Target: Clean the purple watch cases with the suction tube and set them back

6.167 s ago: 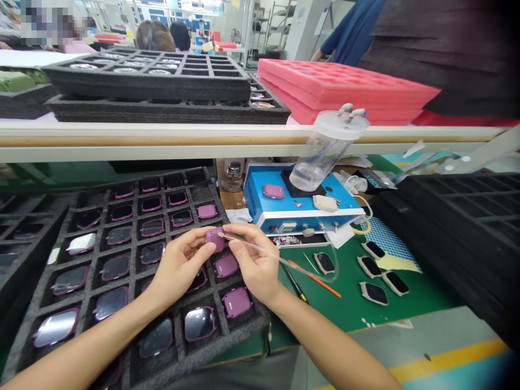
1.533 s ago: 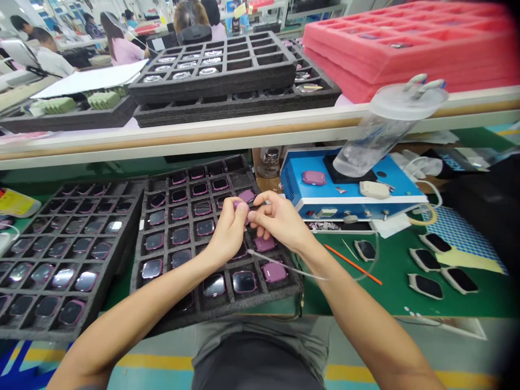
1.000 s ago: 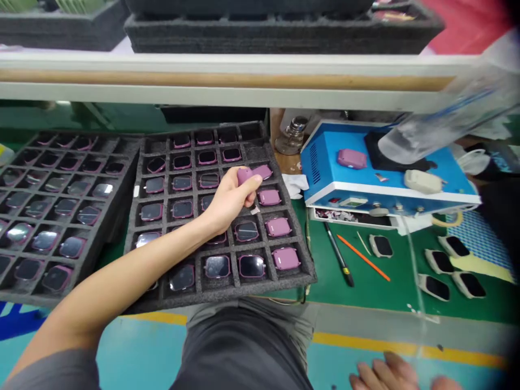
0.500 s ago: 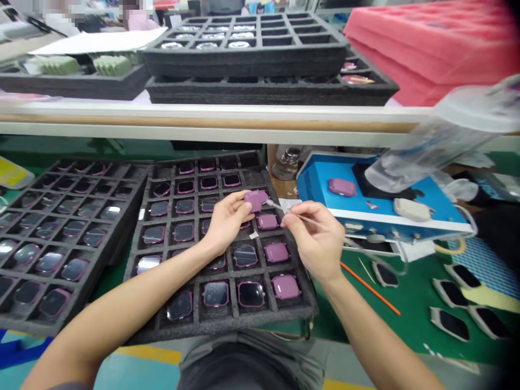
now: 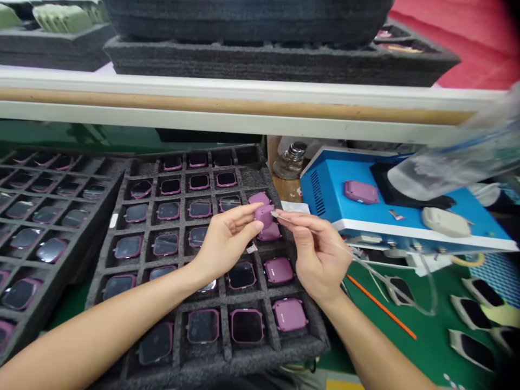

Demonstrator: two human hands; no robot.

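Note:
My left hand [image 5: 225, 241] pinches a small purple watch case [image 5: 265, 215] between thumb and fingertips, above the right side of a black foam tray [image 5: 280, 342]. Closed around a thin clear tube [image 5: 341, 245] with a narrow pale tip, my right hand [image 5: 320, 254] brings that tip up to the case's right edge. Whether the tip touches the case I cannot tell. Purple cases [image 5: 290, 314] lie in the tray's right column, and purple-framed watches with dark screens [image 5: 247, 326] fill many other compartments. A small white scrap [image 5: 252, 247] sits just under my left hand.
A second foam tray [image 5: 101, 216] of watches stands left. At right is a blue box [image 5: 329, 187] bearing another purple case [image 5: 361, 192] and a beige one [image 5: 446, 222]. An orange stick [image 5: 382, 307] and beige watches [image 5: 471, 349] lie on the green mat. A shelf edge [image 5: 244, 100] crosses above.
The view has dipped and come closer, so the shelf's contents are partly cut off. Both hands still hold the case and the tube tip together; the case is now turned more edge-on.

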